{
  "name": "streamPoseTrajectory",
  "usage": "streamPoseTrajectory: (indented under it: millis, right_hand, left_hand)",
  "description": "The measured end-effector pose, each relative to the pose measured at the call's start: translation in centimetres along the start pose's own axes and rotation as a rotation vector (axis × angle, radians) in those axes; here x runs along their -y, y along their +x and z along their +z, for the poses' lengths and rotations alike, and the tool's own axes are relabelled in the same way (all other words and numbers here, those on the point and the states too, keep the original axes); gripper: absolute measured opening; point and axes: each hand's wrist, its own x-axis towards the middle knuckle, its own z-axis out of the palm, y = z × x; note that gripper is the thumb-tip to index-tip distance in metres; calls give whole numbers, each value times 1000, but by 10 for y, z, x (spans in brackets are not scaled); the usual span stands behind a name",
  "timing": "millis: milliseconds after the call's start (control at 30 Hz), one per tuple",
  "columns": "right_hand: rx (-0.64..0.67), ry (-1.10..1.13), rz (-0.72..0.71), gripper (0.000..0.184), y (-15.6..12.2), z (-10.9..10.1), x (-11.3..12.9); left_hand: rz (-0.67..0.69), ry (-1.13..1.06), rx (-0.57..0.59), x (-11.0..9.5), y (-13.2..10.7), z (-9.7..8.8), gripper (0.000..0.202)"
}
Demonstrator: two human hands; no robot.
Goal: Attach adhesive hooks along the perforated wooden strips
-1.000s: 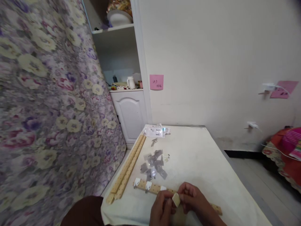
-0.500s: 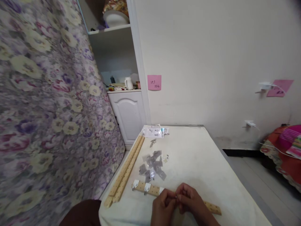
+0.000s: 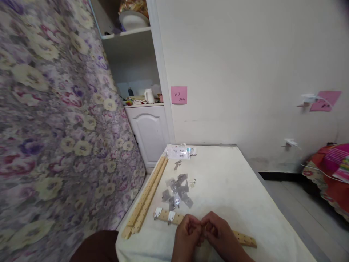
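My left hand [image 3: 188,233] and my right hand [image 3: 216,231] meet above the middle of a short wooden strip with holes [image 3: 247,239]. Both are closed, fingertips pinched together, and whatever lies between them is too small or hidden to name. White cards, each with a small metal piece, sit along the strip's left part: one card [image 3: 158,212] at the end and another card [image 3: 171,217] beside it. The strip's middle is covered by my hands. Beyond it lies a loose pile of small clear plastic packets [image 3: 178,191].
Two long perforated wooden strips [image 3: 147,198] lie along the table's left edge. Clear packaging [image 3: 177,152] rests at the far end, with a small metal piece [image 3: 178,165] nearer. A tiny white item [image 3: 192,182] sits right of the packets. A floral curtain [image 3: 68,127] hangs at left.
My left hand has shifted slightly left and its fingers have curled in more, now covering a third white card on the strip. My right hand's fingers have also curled closer to the left.
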Motion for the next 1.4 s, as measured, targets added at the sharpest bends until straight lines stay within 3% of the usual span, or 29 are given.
streamPoseTrajectory:
  millis: [133,500,700,867,1100,1400]
  right_hand:
    - [42,73,36,10,2,2,-1]
    - [-21,0,9,5,2,-1,-2]
    - [11,173,65,13,3,-5,0]
    - [13,230,75,15,4,-9,1]
    - [46,266,68,21,4,-7,-1]
    - [80,262,103,15,2,-7,-2]
  left_hand:
    - [-4,75,13,-3,0,-1,14]
    - [53,200,40,-18,2,-2,13]
    - [140,310,-75,-17,0,-21,20]
    - [56,240,-17,-8,-7,-21,28]
    - [-186,-41,66,3,-11,-9,35]
    - [-302,-293,98,19,-12,-2,42]
